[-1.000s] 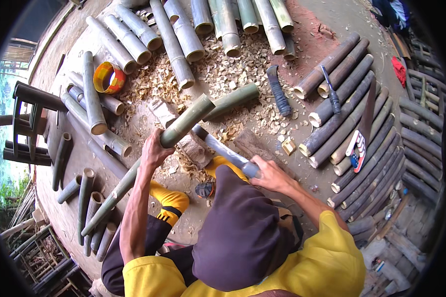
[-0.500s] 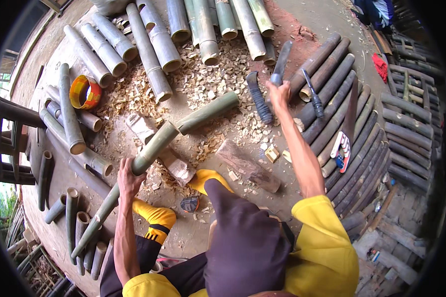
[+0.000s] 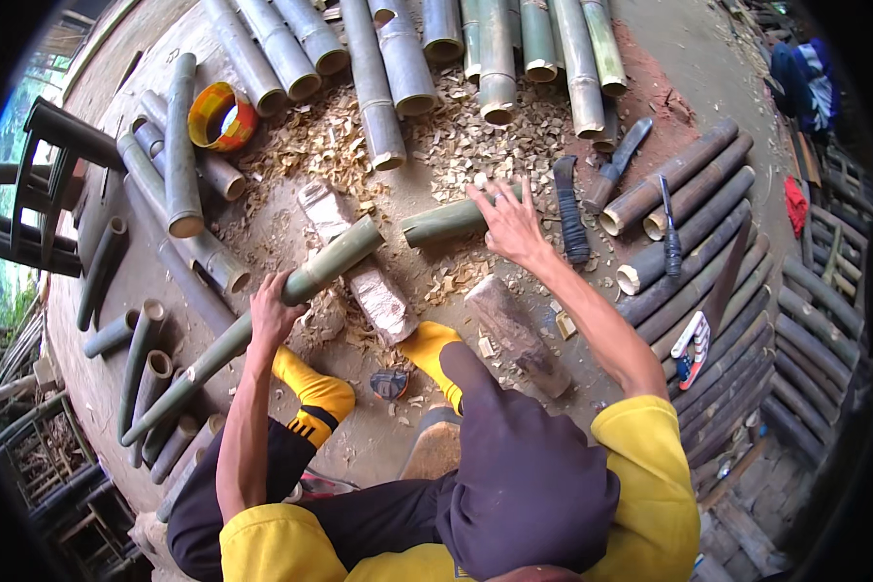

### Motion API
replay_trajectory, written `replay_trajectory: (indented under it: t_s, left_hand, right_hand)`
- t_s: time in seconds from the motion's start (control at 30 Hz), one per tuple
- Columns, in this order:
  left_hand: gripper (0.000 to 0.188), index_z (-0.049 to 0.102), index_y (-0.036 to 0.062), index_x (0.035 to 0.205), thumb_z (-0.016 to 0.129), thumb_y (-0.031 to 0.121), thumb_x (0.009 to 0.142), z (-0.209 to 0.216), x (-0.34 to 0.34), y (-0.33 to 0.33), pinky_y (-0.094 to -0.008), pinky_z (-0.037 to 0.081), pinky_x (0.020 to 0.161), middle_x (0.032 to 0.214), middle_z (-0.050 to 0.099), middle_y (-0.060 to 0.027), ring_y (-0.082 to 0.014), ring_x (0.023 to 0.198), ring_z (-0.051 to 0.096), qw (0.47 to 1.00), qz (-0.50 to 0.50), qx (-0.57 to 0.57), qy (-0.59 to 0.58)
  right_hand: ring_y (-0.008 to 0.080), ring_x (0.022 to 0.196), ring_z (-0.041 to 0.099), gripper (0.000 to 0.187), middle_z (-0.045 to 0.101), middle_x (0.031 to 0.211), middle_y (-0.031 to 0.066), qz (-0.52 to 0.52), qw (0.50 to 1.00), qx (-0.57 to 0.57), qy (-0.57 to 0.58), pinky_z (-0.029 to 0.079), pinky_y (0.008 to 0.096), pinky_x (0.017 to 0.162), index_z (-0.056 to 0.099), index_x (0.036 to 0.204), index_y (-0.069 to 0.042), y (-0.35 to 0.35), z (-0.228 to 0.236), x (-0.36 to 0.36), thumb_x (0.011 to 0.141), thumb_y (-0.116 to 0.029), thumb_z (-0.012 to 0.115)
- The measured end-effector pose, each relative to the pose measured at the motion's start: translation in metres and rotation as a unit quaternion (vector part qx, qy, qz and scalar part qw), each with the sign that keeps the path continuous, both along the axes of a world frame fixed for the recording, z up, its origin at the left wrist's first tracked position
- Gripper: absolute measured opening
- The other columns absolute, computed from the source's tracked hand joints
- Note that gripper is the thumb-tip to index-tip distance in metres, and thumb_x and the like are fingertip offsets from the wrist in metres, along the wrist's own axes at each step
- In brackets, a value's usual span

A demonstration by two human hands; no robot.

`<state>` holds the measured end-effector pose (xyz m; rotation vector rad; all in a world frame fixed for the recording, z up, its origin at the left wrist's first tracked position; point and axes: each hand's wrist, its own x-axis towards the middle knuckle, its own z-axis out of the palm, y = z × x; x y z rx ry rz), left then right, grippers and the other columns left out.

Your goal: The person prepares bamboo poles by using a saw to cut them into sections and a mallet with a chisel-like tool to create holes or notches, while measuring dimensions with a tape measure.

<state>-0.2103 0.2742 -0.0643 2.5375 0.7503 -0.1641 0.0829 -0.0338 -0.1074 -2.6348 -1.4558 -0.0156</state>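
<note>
My left hand [image 3: 277,308] grips a long green bamboo pole [image 3: 335,260] around its middle. The pole slants up to the right, its far end lying over a rough wooden block [image 3: 383,303]. Just beyond that end lies a short bamboo piece [image 3: 444,223], apart from the pole. Over the right end of this piece is my right hand [image 3: 510,228], fingers spread and no tool in it. To its right, a knife [image 3: 621,160] rests on the ground beside a black-wrapped handle or sheath [image 3: 570,211].
Cut bamboo tubes [image 3: 396,97] line the far side; dark bamboo poles [image 3: 694,257] are stacked at right. On them lie a thin dark-handled tool [image 3: 670,233] and a saw handle [image 3: 691,349]. An orange tape roll [image 3: 221,116] stands far left. Another wood block [image 3: 519,335] sits near my foot.
My right hand has let go of the knife, which now lies on the ground, and has moved left to the short bamboo piece. My left hand still holds the pole; the whole view has shifted.
</note>
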Motion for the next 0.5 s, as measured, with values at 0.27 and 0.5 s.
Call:
replay_trajectory:
  t_s: [0.27, 0.5]
  left_hand:
    - [0.063, 0.057, 0.0119, 0.117, 0.076, 0.021, 0.058, 0.004, -0.006, -0.001, -0.0418, 0.039, 0.086, 0.108, 0.058, -0.009, -0.0278, 0.105, 0.054, 0.999, 0.003, 0.036, 0.02]
    - [0.064, 0.055, 0.0134, 0.119, 0.076, 0.022, 0.059, -0.001, 0.0, -0.003, -0.044, 0.037, 0.089, 0.111, 0.057, -0.0078, -0.0273, 0.107, 0.053, 0.999, 0.011, 0.008, 0.036]
  right_hand:
    - [0.0325, 0.097, 0.059, 0.072, 0.056, 0.109, 0.0217, -0.094, 0.928, -0.188, 0.307, 0.047, 0.0537, 0.085, 0.042, 0.121, 0.001, -0.006, 0.06, -0.001, 0.069, -0.036, 0.076]
    - [0.0281, 0.08, 0.067, 0.086, 0.06, 0.108, 0.0244, -0.194, 0.886, 0.149, 0.394, 0.055, 0.0384, 0.075, 0.032, 0.136, 0.001, 0.092, 0.091, 0.077, 0.078, -0.053, 0.065]
